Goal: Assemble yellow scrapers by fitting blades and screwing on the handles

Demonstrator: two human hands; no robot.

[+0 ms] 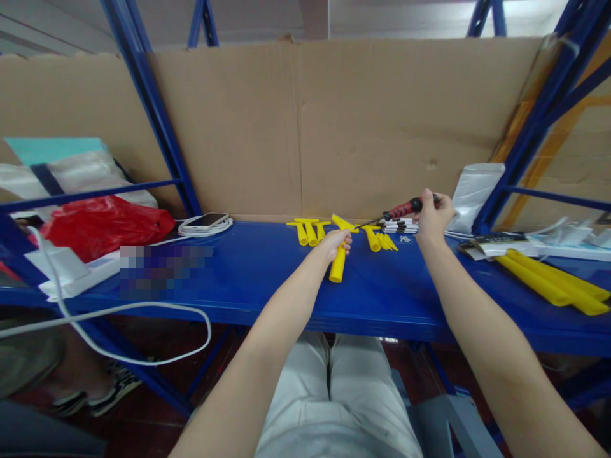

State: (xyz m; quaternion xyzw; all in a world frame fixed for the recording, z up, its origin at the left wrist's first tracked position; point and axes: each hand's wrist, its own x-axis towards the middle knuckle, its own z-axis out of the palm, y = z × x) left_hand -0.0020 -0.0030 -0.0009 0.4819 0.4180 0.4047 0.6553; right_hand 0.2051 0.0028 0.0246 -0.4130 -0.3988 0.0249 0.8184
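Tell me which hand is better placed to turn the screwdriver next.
Right, most likely. The right hand holds the screwdriver by its handle, the shaft pointing toward the yellow piece. The left hand is occupied holding that piece, so it seems better suited to steadying.

Left fingers (347, 240) hold yellow T-piece (337, 268), right fingers (426, 202) screwdriver (401, 209).

Seen from a seated worker's head, a single wide view looks forward and down — lap (305, 394) and forearms (274, 334) close beneath the lens, the blue desk (238, 261) spread across the middle. Farther off, a cardboard wall (229, 127) faces the camera nearly square-on — blue posts (163, 127) slanting at either side.
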